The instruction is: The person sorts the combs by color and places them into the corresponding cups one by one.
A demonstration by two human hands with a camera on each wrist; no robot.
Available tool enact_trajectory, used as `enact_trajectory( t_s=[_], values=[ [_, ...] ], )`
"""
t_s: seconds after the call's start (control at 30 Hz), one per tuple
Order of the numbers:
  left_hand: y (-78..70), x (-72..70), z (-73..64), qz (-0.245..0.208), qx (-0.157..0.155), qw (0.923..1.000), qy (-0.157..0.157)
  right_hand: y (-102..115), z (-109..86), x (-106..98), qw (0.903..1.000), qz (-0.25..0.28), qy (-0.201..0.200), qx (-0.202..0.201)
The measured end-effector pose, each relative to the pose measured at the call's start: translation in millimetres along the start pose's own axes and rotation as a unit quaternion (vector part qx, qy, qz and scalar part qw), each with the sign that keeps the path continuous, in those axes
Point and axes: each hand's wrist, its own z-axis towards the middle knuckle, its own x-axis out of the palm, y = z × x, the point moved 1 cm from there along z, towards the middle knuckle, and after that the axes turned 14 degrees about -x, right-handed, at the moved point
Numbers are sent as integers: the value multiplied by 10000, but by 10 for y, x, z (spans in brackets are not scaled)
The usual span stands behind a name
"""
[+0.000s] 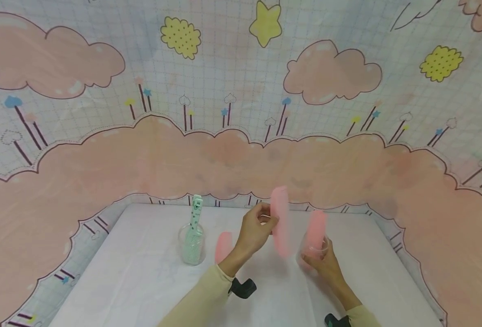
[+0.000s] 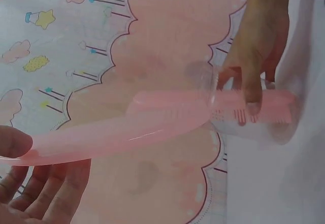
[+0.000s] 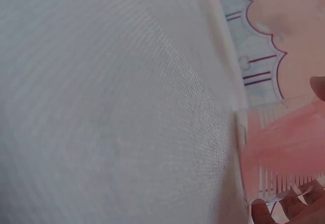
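Note:
My left hand point(image 1: 254, 229) pinches a translucent pink comb point(image 1: 280, 222) near its upper end, thumb opposite the fingers. The comb hangs upright above the table, left of a clear cup point(image 2: 282, 128). In the left wrist view its lower end overlaps the cup's mouth; whether they touch I cannot tell. My right hand point(image 1: 327, 265) grips that cup around its side, fingers and thumb curled on the wall. Inside it a second pink comb point(image 1: 317, 222) leans, its upper end sticking out. Its teeth show through the plastic in the right wrist view.
Farther left on the white table point(image 1: 143, 272) stands another clear cup point(image 1: 182, 243) holding a mint green comb point(image 1: 196, 213). Another pink piece point(image 1: 223, 245) is partly hidden behind my left forearm. A cloud-patterned cloth point(image 1: 224, 168) hangs behind the table.

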Motion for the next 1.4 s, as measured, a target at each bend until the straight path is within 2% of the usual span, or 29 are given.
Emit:
enact_trajectory(
  t_s=[0.13,0.23,0.4,0.63,0.93,1.17,1.4],
  values=[
    [-87,93,44,58,107,9999,-16,-7,21,4,10000,62,-24,24],
    [-116,148,89,-100,232,9996,85,-9,28,7,10000,28,-30,22],
    [-177,243,162,-255,200,9993,167,-7,32,13,10000,-27,-28,-3],
    [-107,422,298,-333,183,9990,218,3,27,18,10000,-8,-16,-48],
    [-33,598,352,-338,158,9990,257,-17,28,34,10000,-17,3,-27],
    [-33,715,353,99,346,9993,73,-27,28,23,10000,44,41,21],
    [-23,834,357,526,687,9962,70,-5,6,20,9998,195,-4,-97]
  ],
)
